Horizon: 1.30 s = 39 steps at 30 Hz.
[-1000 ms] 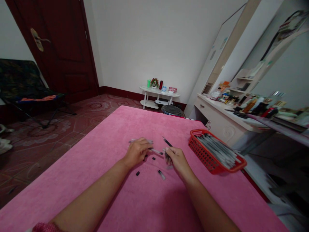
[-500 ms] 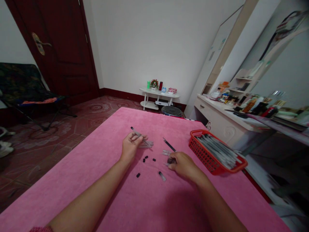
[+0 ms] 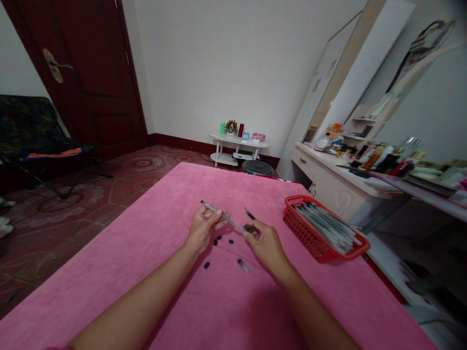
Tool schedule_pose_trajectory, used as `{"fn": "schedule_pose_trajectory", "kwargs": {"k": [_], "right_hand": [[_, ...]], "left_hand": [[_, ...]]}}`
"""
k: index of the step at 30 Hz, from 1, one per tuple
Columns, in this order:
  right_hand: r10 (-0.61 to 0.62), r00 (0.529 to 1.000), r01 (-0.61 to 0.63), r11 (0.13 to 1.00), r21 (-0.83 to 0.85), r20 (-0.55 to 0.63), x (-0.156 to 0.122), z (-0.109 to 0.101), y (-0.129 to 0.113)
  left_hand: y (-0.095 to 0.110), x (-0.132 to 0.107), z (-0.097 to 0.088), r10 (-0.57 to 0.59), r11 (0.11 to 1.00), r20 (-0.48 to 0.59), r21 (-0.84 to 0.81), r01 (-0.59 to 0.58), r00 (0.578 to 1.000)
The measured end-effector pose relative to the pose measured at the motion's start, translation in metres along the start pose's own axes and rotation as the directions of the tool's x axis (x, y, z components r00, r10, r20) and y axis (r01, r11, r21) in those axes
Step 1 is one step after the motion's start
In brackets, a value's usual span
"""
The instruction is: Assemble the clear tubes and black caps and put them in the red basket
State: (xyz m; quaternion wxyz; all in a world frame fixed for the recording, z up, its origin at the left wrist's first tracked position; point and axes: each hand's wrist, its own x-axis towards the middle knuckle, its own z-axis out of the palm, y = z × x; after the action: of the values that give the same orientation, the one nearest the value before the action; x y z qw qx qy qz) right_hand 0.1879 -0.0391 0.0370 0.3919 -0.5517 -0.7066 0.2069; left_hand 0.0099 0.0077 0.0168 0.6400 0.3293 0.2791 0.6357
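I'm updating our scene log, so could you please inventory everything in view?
table: one, pink-covered, foreground
held pen: one, greyish, above table
loose pen: one, dark, table's middle
small pieces: four, black, table's middle
short tube: one, clear and black, table's middle
basket: one, red, table's right
pens: many, greyish, in basket
side table: one, white, far back
small items: five, mixed, on side table
round object: one, dark, beyond table
wall: one, white, behind
chair: one, dark, left
door: one, dark red, back left
dresser: one, whitish, right
bottles: several, mixed, on dresser
left hand: one, bare, around held pen
right hand: one, bare, held pen's right end
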Motion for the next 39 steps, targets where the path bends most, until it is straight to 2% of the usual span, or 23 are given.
{"fn": "schedule_pose_trajectory", "kwargs": {"k": [15,24,28,33,36,38,39], "right_hand": [[-0.115,0.993,0.105,0.975,-0.197,-0.040,-0.004,-0.002,-0.009],[-0.181,0.979,0.140,0.931,-0.338,-0.095,-0.006,-0.005,-0.013],[-0.178,0.979,0.146,0.952,-0.270,-0.098,-0.007,-0.002,-0.012],[-0.101,0.990,0.082,0.980,-0.182,-0.099,-0.009,0.002,-0.016],[0.024,0.997,-0.026,0.999,-0.025,-0.071,-0.008,0.004,-0.016],[0.157,0.987,-0.161,0.971,0.175,0.034,-0.007,0.003,-0.014],[0.219,0.969,-0.243,0.929,0.281,0.113,-0.006,0.002,-0.014]], "left_hand": [[-0.001,-0.003,0.004,-0.004,1.000,-0.044,0.024,0.005,0.999],[0.001,-0.009,0.009,-0.082,0.997,-0.026,-0.004,0.081,0.996],[0.001,-0.010,0.010,-0.077,0.997,-0.018,-0.004,0.077,0.997],[-0.001,-0.012,0.010,-0.059,0.998,0.000,-0.005,0.059,0.998],[-0.001,-0.015,0.010,-0.045,0.999,0.024,0.008,0.044,0.999],[-0.001,-0.016,0.010,-0.039,0.999,0.057,0.020,0.038,0.998],[-0.001,-0.016,0.010,-0.039,0.999,0.080,0.024,0.037,0.996]]}}
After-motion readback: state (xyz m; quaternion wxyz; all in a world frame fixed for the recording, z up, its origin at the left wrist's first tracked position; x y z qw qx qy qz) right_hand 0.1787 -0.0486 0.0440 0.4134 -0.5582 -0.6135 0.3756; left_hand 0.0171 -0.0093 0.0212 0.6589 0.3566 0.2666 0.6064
